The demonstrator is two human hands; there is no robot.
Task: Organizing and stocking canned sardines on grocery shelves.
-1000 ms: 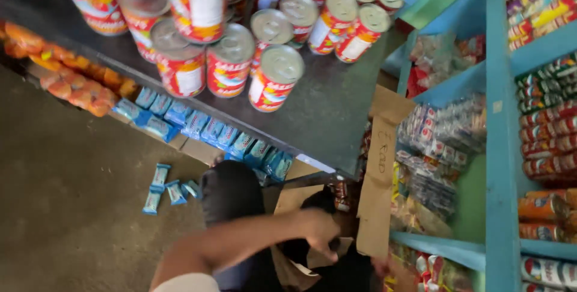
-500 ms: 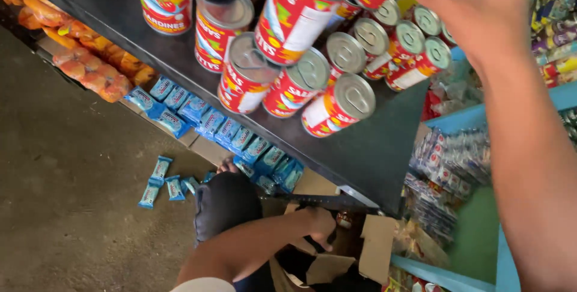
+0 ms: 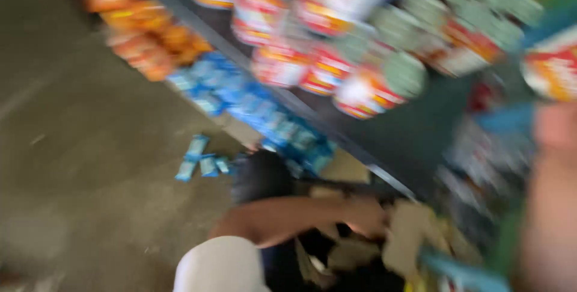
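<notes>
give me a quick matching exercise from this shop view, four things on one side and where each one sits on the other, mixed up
Things:
1. red cans
2. loose blue packets
3. orange packs
4. left hand

Places:
a. lying on the grey floor
b. down in the cardboard box
c. standing on the dark shelf
d. in a row at upper left, below the shelf edge

Pairs: 1-c, 2-a, 3-d, 4-b

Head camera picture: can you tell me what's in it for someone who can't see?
A blurry view down a shop shelf: the left hand reaches into a cardboard box below red-labelled cans. The right arm rises at the right edge, and blue packets lie on the floor.
</notes>
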